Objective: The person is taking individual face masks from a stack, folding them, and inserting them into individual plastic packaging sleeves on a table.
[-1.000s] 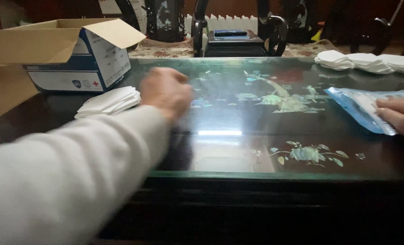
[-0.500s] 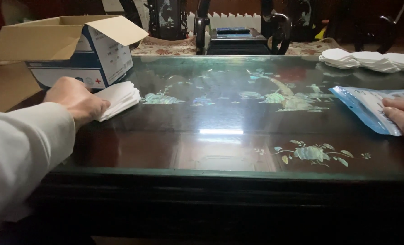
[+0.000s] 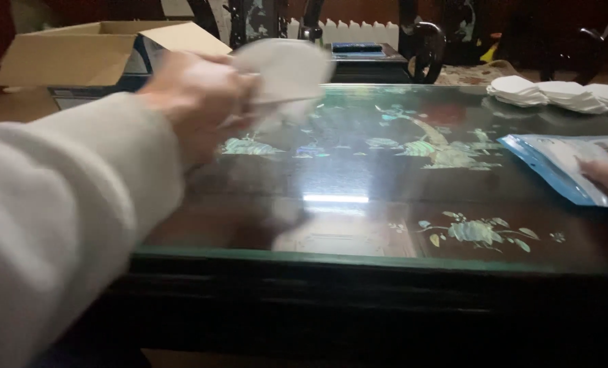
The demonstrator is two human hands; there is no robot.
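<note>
Aloft, white mask (image 3: 287,68) pinched in left hand (image 3: 195,102) fingers; right-hand fingers unclear.

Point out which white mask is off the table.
The mask in the left hand, raised above the glass tabletop near the cardboard box. The other masks lie stacked at the far right edge.

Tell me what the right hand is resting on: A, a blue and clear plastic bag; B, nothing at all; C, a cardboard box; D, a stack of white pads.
A: the right hand lies on the blue and clear plastic bag flat on the table, while the left hand holds a white pad up in the air.
</note>
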